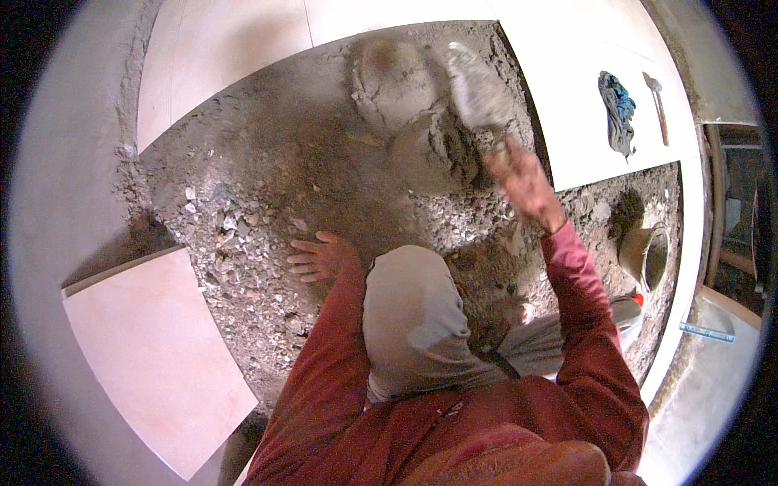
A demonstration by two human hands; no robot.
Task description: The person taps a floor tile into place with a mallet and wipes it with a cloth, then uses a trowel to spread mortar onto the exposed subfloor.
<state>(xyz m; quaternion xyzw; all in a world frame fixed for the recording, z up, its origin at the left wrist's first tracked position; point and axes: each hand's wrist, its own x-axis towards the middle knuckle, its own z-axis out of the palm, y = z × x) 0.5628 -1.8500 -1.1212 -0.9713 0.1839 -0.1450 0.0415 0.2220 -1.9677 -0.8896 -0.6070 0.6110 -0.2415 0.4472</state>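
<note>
My right hand (pixel 523 182) grips a trowel (pixel 478 89), its blade smeared with motion over the grey mortar at the upper middle. Two heaps of mortar, the farther (pixel 389 81) and the nearer (pixel 421 158), sit on the rough dirt bed beside the blade. My left hand (pixel 316 257) has its fingers spread, low over or resting on the gravelly ground (pixel 235 219) just left of my bent knee, with nothing held.
Pale tiles (pixel 227 49) border the bed; the right one (pixel 567 97) holds a blue-grey rag (pixel 616 113) and a hammer-like tool (pixel 658 105). A loose tile (pixel 154 356) lies lower left. A bucket (pixel 644 255) and blue level (pixel 705 332) are at right.
</note>
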